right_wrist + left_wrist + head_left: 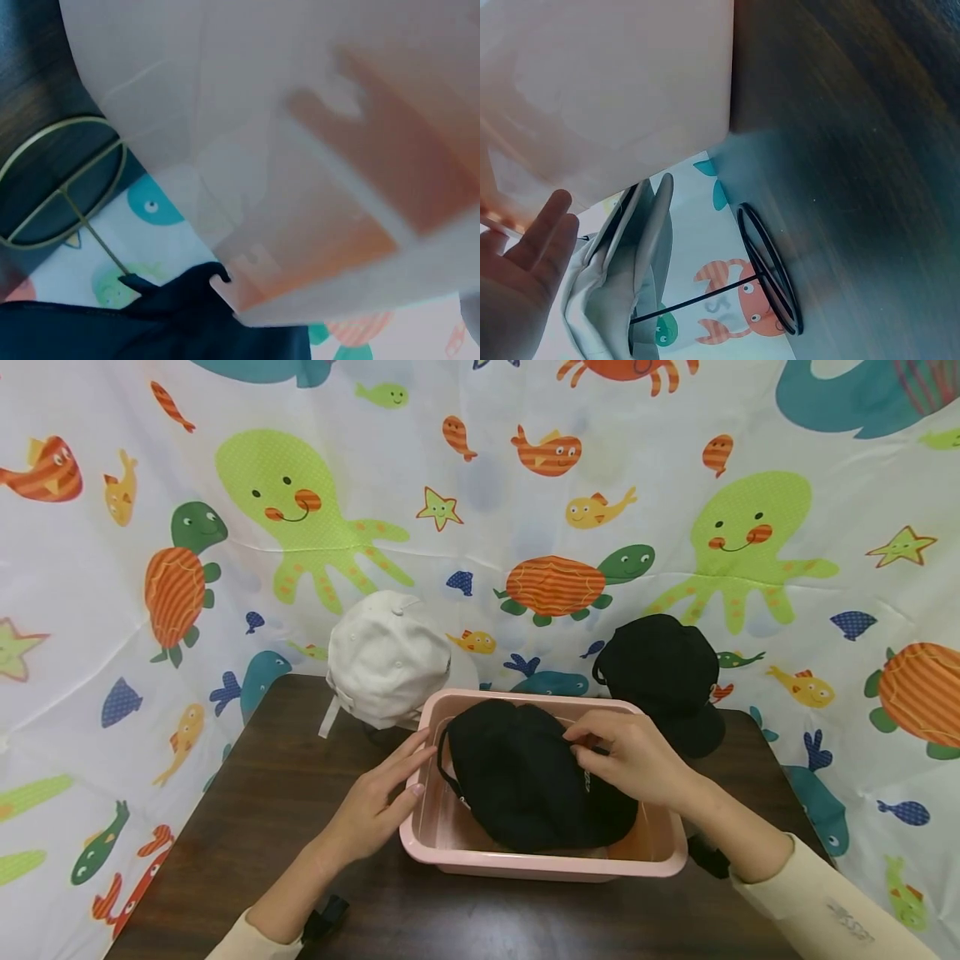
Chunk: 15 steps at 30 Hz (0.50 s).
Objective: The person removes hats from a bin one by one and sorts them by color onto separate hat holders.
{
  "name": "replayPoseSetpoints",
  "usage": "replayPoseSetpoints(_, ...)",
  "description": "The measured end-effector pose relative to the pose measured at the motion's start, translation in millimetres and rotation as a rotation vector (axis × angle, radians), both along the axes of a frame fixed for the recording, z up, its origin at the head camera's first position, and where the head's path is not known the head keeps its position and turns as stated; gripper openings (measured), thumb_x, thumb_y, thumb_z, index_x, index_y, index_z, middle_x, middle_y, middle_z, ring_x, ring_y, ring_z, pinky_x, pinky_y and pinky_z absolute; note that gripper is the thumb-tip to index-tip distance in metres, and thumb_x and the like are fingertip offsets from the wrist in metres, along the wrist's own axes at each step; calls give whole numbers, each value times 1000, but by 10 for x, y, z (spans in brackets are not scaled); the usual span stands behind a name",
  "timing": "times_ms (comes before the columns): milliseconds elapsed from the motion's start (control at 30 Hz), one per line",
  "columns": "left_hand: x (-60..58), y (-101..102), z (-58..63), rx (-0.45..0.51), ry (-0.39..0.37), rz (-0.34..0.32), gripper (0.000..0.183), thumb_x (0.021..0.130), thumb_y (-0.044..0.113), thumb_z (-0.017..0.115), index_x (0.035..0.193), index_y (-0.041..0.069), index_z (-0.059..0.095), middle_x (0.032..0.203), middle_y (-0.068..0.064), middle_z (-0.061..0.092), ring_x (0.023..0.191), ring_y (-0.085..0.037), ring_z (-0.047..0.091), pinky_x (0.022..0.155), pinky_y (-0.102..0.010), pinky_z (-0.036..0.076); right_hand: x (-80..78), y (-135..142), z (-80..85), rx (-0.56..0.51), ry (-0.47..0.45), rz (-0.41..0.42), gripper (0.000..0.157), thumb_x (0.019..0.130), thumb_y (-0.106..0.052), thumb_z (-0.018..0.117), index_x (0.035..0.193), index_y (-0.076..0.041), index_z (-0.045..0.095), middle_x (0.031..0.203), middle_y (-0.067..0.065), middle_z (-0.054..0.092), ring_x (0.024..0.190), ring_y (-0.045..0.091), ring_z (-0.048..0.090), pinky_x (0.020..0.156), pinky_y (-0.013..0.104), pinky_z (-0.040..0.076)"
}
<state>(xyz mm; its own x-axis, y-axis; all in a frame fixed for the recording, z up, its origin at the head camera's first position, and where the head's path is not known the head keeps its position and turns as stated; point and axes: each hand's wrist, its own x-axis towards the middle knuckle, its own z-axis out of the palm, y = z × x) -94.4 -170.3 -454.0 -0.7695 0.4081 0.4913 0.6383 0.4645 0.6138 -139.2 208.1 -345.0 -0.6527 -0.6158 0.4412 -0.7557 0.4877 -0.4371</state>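
Observation:
A black cap (517, 777) lies tilted inside a pink plastic basin (525, 862), its strap toward the left wall and its brim toward the lower right. My right hand (633, 760) reaches over the basin's right side and pinches the cap's fabric near the front of the crown with thumb and fingertips. At the left rim, my left hand (375, 806) rests with its fingers extended along the basin's edge. The right wrist view shows the basin's outer wall (165, 90), with the right hand's fingers hidden behind it.
Behind the basin, a white cap (390, 660) sits on a black wire stand (697, 301) at left. Another black cap (660, 668) sits on a gold wire stand (97, 235) at right. A sea-animal curtain (480, 468) hangs behind the dark wooden table (247, 810).

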Motion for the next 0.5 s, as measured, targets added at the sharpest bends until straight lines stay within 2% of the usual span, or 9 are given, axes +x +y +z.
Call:
replayPoseSetpoints(167,-11,-12,-24,-16,22,-5,56,99,10,65,154,8,53,165,-9,41,150,-22,42,117,-17,29,0,46,85,-2,-6,-21,26,83,11,77,99,-9,78,97,-2,75,80,6,69,71,32,63)
replayPoseSetpoints(367,-10,-20,-33,-26,35,9,59,99,12,65,157,9,50,166,-9,40,151,-23,41,119,-18,26,-15,84,171,-16,53,-23,27,83,12,74,98,-10,77,92,-4,75,77,4,65,66,33,61)
replayPoseSetpoints(500,4,-21,-34,-31,34,29,62,99,13,66,158,8,47,167,-8,39,151,-23,41,120,-18,25,-12,91,222,-38,54,-18,30,81,15,73,99,-9,78,92,-4,74,77,5,64,69,24,59)
